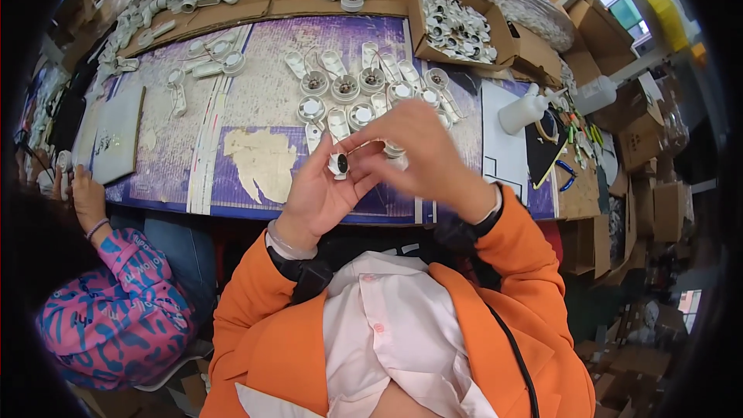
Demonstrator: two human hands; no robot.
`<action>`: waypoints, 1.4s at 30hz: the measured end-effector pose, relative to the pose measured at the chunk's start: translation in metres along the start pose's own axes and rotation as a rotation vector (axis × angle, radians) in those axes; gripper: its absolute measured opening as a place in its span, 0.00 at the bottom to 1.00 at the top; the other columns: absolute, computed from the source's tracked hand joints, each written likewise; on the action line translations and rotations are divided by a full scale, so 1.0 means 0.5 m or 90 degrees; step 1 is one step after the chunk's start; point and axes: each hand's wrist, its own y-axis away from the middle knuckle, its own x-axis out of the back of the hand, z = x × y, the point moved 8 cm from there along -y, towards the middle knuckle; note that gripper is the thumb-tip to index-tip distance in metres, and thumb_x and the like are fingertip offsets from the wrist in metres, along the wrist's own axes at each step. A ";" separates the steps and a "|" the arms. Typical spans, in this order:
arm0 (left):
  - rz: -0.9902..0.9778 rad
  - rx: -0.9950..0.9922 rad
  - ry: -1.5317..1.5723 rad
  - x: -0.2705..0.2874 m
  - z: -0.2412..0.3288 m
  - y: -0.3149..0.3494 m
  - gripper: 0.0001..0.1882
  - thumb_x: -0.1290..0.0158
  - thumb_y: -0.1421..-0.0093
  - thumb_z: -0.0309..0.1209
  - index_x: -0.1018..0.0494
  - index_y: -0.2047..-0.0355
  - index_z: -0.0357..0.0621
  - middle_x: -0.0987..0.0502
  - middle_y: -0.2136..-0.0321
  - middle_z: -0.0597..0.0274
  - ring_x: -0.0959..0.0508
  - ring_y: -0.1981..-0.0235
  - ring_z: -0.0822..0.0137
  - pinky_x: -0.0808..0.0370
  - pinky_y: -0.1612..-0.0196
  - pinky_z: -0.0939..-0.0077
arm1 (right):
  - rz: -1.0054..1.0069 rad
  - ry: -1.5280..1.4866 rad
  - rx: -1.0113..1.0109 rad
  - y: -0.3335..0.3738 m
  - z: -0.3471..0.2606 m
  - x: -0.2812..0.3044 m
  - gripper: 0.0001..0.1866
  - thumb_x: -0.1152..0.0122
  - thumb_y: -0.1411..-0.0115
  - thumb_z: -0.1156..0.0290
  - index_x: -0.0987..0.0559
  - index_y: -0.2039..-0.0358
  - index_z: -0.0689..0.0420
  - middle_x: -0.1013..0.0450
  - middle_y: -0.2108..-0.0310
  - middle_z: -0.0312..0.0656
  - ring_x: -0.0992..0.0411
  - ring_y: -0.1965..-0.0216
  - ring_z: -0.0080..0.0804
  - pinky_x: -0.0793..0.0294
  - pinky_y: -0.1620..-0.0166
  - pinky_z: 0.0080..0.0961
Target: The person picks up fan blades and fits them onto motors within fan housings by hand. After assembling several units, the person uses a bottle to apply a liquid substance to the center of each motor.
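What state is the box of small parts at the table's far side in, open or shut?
Open: the small parts inside the box show from above, with no lid over them.

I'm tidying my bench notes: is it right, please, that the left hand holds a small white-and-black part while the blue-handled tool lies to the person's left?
Not quite: the head view shows the blue-handled tool lying to the person's right, not left. The left hand does hold the small white-and-black part.

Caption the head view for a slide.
Left fingers hold a small black-and-white component, right fingers close by; round white housings lie beyond.
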 end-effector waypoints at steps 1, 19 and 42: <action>0.001 -0.001 -0.001 0.011 -0.003 -0.003 0.24 0.67 0.31 0.45 0.38 0.49 0.35 0.30 0.53 0.51 0.27 0.53 0.60 0.30 0.47 0.63 | 0.000 -0.029 0.031 -0.003 -0.032 -0.019 0.20 0.32 0.55 0.68 0.25 0.60 0.53 0.27 0.62 0.37 0.31 0.59 0.38 0.39 0.47 0.37; -0.038 -0.017 -0.252 -0.039 -0.021 0.013 0.32 0.71 0.32 0.51 0.50 0.38 0.38 0.36 0.46 0.50 0.32 0.46 0.59 0.35 0.43 0.66 | -0.114 -0.137 -0.091 0.061 0.041 -0.014 0.20 0.34 0.50 0.70 0.26 0.56 0.53 0.27 0.62 0.37 0.29 0.62 0.29 0.31 0.60 0.26; -0.061 -0.109 -0.252 0.018 0.070 0.047 0.32 0.72 0.32 0.50 0.47 0.39 0.37 0.29 0.54 0.47 0.26 0.55 0.61 0.29 0.48 0.67 | 0.342 -0.586 -0.502 0.155 0.417 0.100 0.15 0.45 0.38 0.68 0.29 0.52 0.57 0.27 0.60 0.39 0.29 0.65 0.23 0.29 0.64 0.17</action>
